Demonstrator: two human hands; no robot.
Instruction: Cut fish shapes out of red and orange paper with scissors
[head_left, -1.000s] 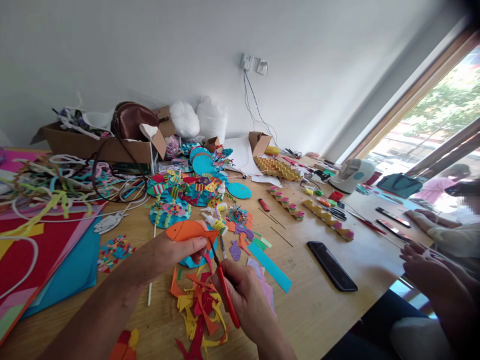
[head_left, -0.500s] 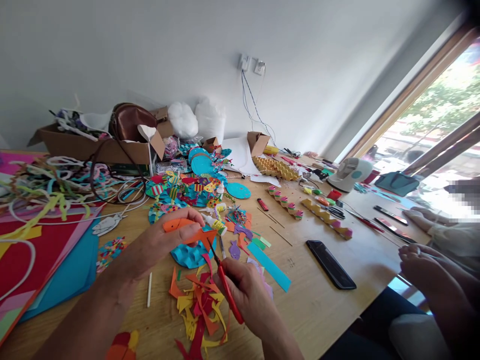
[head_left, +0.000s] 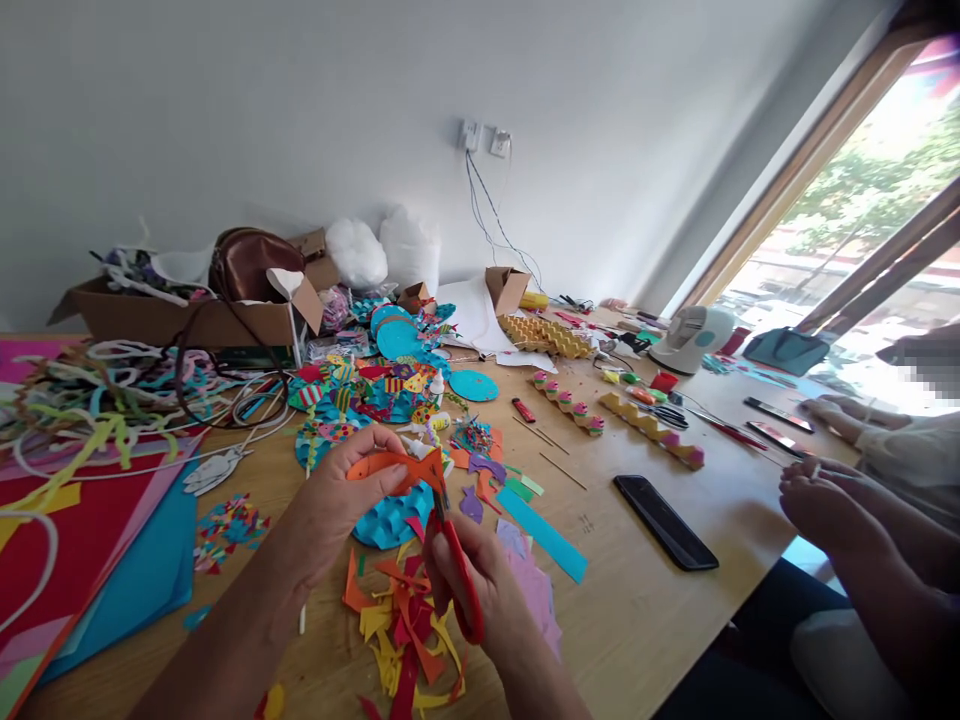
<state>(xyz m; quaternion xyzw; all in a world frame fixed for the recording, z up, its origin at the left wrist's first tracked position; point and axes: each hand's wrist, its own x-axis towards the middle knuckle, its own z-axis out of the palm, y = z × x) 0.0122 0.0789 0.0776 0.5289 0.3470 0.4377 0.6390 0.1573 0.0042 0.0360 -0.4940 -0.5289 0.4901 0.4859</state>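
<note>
Between the thumb and fingers of my left hand (head_left: 367,478) is an orange paper fish (head_left: 427,468), its tail end pointing right. My right hand (head_left: 469,565) grips red-handled scissors (head_left: 466,590), whose blades meet the tail of the fish. Below the hands lies a heap of orange, yellow and red paper scraps (head_left: 409,620). Just behind the scissors sits a blue cut-out of egg-carton texture (head_left: 384,522), partly covered by my left hand. Purple paper fish (head_left: 471,503) lie to the right of the blades.
Coloured paper sheets (head_left: 127,575) and a tangle of pipe cleaners (head_left: 112,390) fill the left. A black phone (head_left: 664,522) and a blue paper strip (head_left: 544,535) lie right. Another person's hands (head_left: 832,510) are at the right edge. A cardboard box (head_left: 187,320) stands behind.
The orange fish has turned so its tail faces the scissors differently. The scissors are now more upright with blades at the tail, and a tail piece seen earlier looks narrower.
</note>
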